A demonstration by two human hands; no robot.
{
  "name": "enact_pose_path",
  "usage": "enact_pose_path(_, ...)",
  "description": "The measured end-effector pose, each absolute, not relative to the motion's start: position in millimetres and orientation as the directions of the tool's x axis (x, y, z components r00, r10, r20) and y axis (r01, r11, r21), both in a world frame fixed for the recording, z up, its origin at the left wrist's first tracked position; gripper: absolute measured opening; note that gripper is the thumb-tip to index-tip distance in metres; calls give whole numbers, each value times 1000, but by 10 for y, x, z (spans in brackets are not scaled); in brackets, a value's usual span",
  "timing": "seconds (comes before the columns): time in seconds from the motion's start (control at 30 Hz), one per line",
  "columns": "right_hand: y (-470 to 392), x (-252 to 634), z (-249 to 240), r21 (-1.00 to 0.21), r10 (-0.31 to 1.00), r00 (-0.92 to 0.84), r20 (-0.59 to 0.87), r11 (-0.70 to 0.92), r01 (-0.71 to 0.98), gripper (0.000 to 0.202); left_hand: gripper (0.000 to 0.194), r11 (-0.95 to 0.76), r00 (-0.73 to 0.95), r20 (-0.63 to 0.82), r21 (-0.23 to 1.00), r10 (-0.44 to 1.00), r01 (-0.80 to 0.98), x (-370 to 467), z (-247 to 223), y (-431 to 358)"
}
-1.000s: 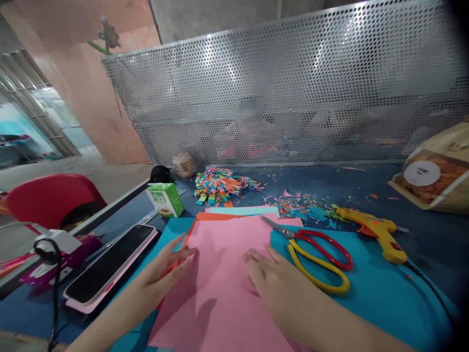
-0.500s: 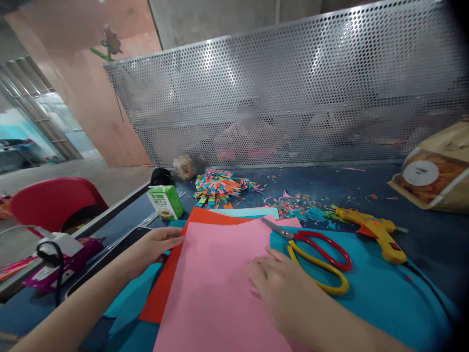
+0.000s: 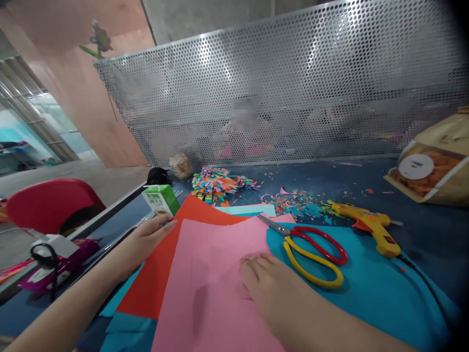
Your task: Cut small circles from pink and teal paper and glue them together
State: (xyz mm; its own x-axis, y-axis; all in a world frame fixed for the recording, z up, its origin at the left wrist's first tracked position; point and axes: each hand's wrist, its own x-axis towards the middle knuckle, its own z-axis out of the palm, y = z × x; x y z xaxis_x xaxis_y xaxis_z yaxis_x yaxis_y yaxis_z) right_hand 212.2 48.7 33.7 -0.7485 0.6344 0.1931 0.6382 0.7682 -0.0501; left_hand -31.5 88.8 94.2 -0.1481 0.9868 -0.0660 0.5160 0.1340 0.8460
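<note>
And the pink sheet (image 3: 205,264) is being touched by the half-curled right hand (image 3: 271,288), any grip being hidden; beneath, the orange sheet (image 3: 152,288) is being drawn farther left than before, pinched by the nearly closed left hand (image 3: 146,242).

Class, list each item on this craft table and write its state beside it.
Pink sheet: spread under the right hand
Orange sheet: top edge curved, left hand at its side
Scissors: laid down, unheld
Glue gun: on its side, light glowing
Drink carton: upright
Paper scraps: scattered
</note>
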Motion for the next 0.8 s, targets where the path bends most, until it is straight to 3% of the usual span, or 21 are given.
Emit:
enact_pose_path(0.1,497,2128,352,-66,645,-732,219,759,648,25,51,373,-177,-337,896,925,243,-184,903,709)
enact_pose_path(0.17,517,2151,338,-76,649,-720,245,754,653,20,52,457,-180,-436,884,882,100,-152,907,649)
enact_pose_path(0.27,517,2184,304,-70,629,-719,296,765,640,28,55,377,-141,-364,923,921,76,-223,858,677)
enact_pose_path(0.33,461,2158,288,-25,542,-751,377,816,577,38,61,355,-116,-345,932,931,76,-313,780,726)
enact_pose_path(0.43,286,2008,277,67,340,-764,548,893,445,34,62,395,-129,-386,918,913,45,-417,656,774)
enact_pose_path(0.53,87,1848,255,146,288,-678,676,850,507,33,60,387,-122,-383,922,915,7,-436,602,787)
enact_pose_path(0.63,-28,1852,239,179,318,-721,616,835,521,37,59,387,-116,-388,921,914,-38,-397,624,787)
enact_pose_path(0.73,-31,1979,265,41,442,-720,535,837,545,38,56,407,-70,-414,908,908,-97,-351,670,738)
enact_pose_path(0.8,12,2052,305,-34,535,-679,504,797,603,38,65,411,12,-413,902,910,-133,-355,681,634)
